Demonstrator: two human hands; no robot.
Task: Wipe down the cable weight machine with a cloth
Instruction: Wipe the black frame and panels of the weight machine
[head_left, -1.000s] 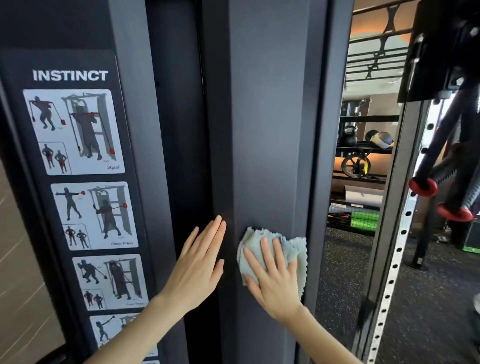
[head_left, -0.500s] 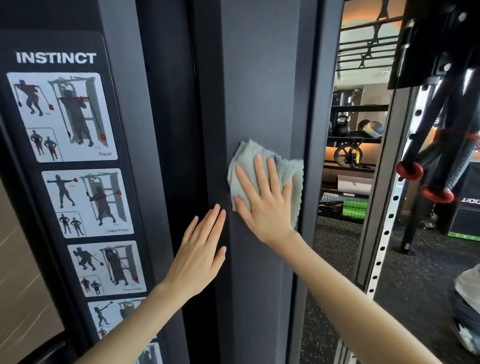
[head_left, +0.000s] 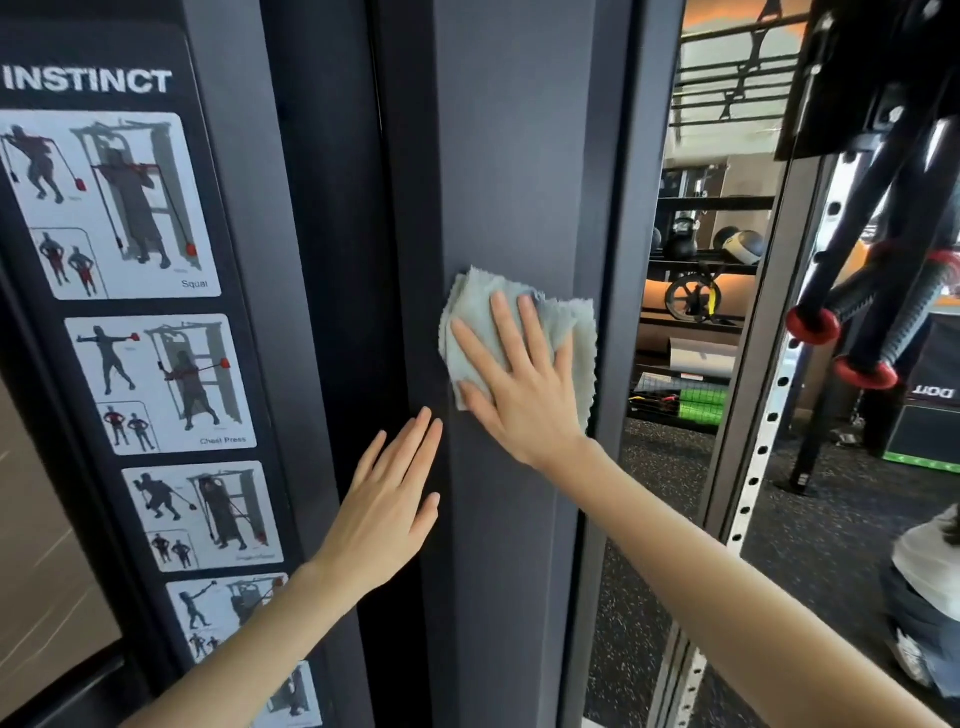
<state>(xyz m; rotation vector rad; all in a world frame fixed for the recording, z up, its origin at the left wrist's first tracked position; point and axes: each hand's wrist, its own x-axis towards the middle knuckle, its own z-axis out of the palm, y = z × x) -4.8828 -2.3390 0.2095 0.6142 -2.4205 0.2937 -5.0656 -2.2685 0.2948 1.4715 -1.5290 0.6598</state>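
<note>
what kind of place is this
Most likely a gym: an exercise chart on the machine, kettlebells on a shelf, and red-capped handles hanging at right.

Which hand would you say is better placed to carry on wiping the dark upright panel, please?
The right hand, probably. It lies flat on the cloth, pressing it against the panel. The left hand is bare, its fingers spread at the panel's left edge, below the cloth.

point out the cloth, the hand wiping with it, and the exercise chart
cloth (head_left: 470, 312): head view, bare upper left part above the fingers
right hand (head_left: 524, 395): head view, back of the hand, flat on the cloth
exercise chart (head_left: 156, 379): head view, the chest press panel
</note>
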